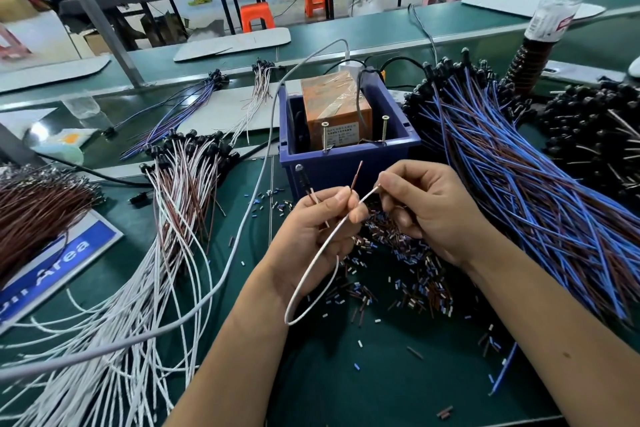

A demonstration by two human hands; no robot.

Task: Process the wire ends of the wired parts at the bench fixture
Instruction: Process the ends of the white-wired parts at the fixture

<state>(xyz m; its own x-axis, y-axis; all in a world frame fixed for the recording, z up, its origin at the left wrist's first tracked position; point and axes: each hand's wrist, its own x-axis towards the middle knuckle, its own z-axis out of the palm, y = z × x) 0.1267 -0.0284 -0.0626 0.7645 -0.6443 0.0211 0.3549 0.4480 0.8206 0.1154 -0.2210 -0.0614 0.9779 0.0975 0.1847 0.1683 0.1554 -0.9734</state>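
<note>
You are holding one wired part in front of the blue fixture box (pixel 346 163), ready for its wire ends.

Your left hand (pixel 311 229) is pinching the white wire (pixel 311 284) and the brown wire (pixel 355 177); your right hand (pixel 426 208) is pinching the white wire's tip. Both wires are looking light, thin and floppy, so I think you should be gripping near the ends. Two screws (pixel 325 135) are standing in the box; the piles are too many to count.

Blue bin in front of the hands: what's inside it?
Inside the blue bin sits an orange block wrapped in clear tape, with a black cable running over it. Two upright screws stand at its near wall. The bin floor and the block's lower part are hidden by the wall.
</note>
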